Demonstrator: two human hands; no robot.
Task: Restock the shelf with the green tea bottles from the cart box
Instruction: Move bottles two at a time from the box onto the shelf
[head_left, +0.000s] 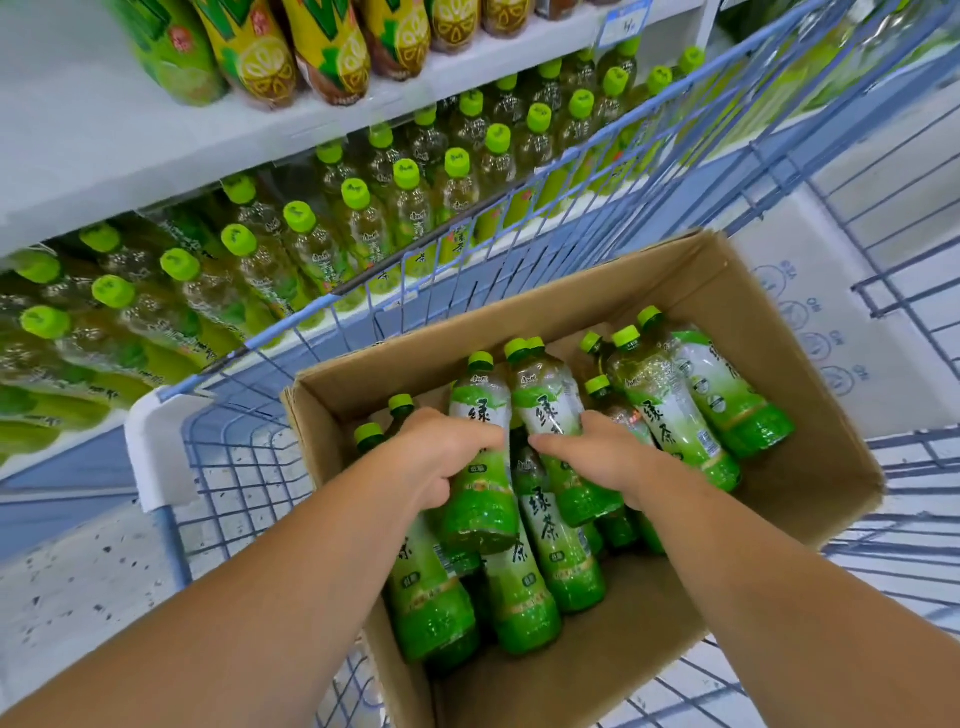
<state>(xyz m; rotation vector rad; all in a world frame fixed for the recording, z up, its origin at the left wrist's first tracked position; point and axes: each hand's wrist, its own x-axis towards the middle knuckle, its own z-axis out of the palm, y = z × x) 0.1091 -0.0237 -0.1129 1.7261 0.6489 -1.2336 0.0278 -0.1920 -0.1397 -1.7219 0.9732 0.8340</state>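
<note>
Head view is showing both of your arms reaching into the cardboard box (753, 322) that is sitting in the wire cart (363, 306). Your left grip (441, 452) is closing around the waist of one green tea bottle (480, 512), fingers curling over its white label. Your right grip (602, 457) is clamping a second bottle (545, 395) the same way, just beside the first. Both bottles are tilting up out of the pile, bases toward you and green caps pointing away.

More loose bottles (675, 415) are lying in the box under and to the right of your hands (roughly a dozen, though the lower ones are partly hidden).

What the coming move is turning on, as I am judging it: the shelf (104, 156) is standing far and to the left of the box, beyond the cart's rim, and the shelved bottles (353, 208) under that white board are standing upright in packed rows. Each held bottle's long axis is running near to far, cap leading, so you are likely needing to lift clear of the box wall and swing the bases down before setting them in. Your left grip is lying nearer the shelf, so its bottle is looking like the natural first one to place. An open slot in the rows is not plainly showing from here.
</note>
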